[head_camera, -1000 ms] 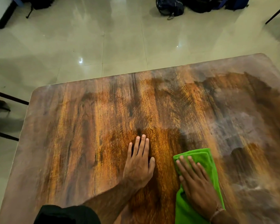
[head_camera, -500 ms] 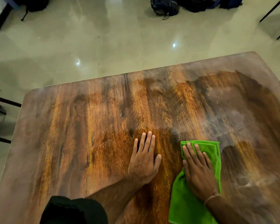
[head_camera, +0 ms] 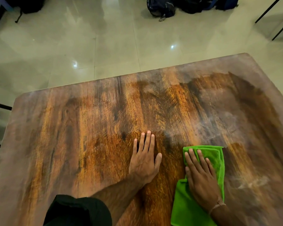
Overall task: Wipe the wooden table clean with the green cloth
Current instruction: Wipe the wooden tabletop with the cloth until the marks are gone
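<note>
Glossy beige tiled floor (head_camera: pixel 104 46) lies beyond your brown wood-grain table (head_camera: pixel 72 144), which shows a hazy grey film toward its right. The folded bright green cloth (head_camera: pixel 216 162) lies at the near right, under your right hand (head_camera: pixel 201 180), fingers spread flat, tips short of its far edge. Your left hand (head_camera: pixel 144 163) rests open on bare wood beside it.

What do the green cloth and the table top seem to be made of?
Green cloth: probably microfibre, since its surface looks soft, fuzzy and matte. Table: it shows wood grain with a semi-gloss finish and hazy patches; whether it is solid wood or a printed laminate cannot be told.
</note>
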